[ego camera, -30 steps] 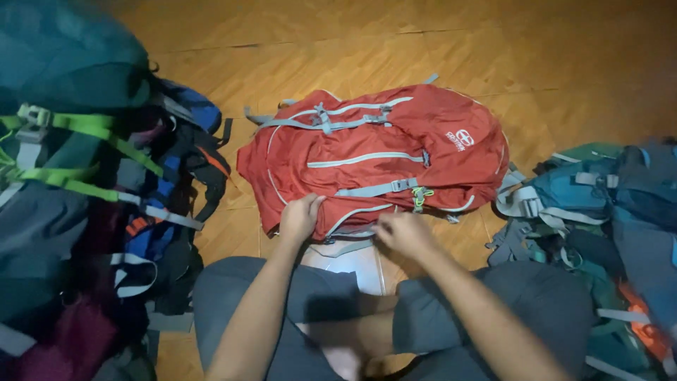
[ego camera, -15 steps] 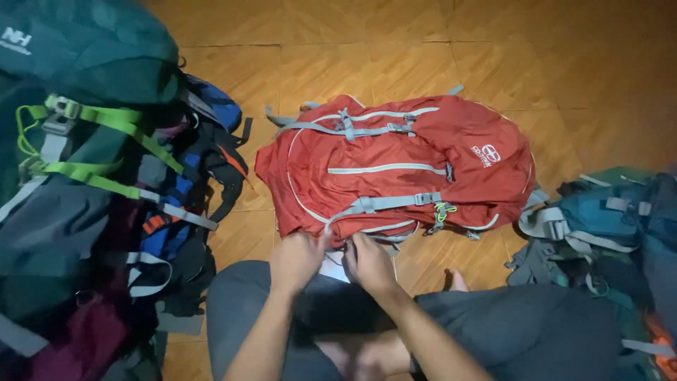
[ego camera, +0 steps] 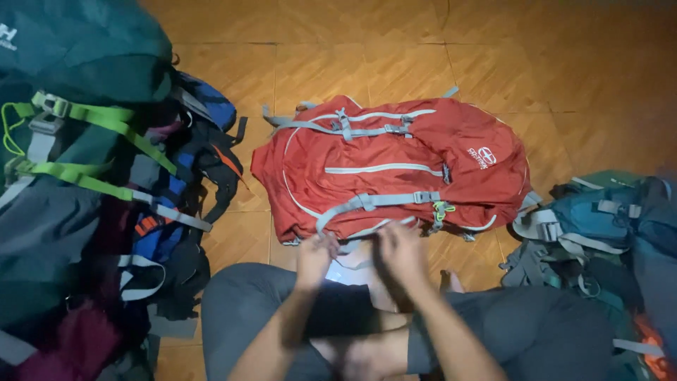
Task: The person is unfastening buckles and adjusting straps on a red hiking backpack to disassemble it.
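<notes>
A red backpack [ego camera: 395, 166] with grey straps lies flat on the wooden floor in front of my crossed legs. My left hand [ego camera: 316, 258] and my right hand [ego camera: 400, 252] are close together at its near edge, both blurred by motion. Between them shows a white flat thing [ego camera: 350, 269] and, just below, a dark flat thing [ego camera: 340, 309] over my lap. The fingers of both hands are curled, but the blur hides whether they grip anything. A grey buckle strap [ego camera: 374, 201] crosses the pack just beyond my hands.
A big dark green pack with bright green straps [ego camera: 70, 141] and a blue and black pack [ego camera: 176, 204] are piled at the left. Teal and grey packs [ego camera: 599, 226] lie at the right. Wooden parquet floor [ego camera: 352, 49] stretches beyond the red pack.
My hands have drawn back from the red pack's lower edge toward my lap and come closer together. The view has shifted, so the red pack sits further from me.
</notes>
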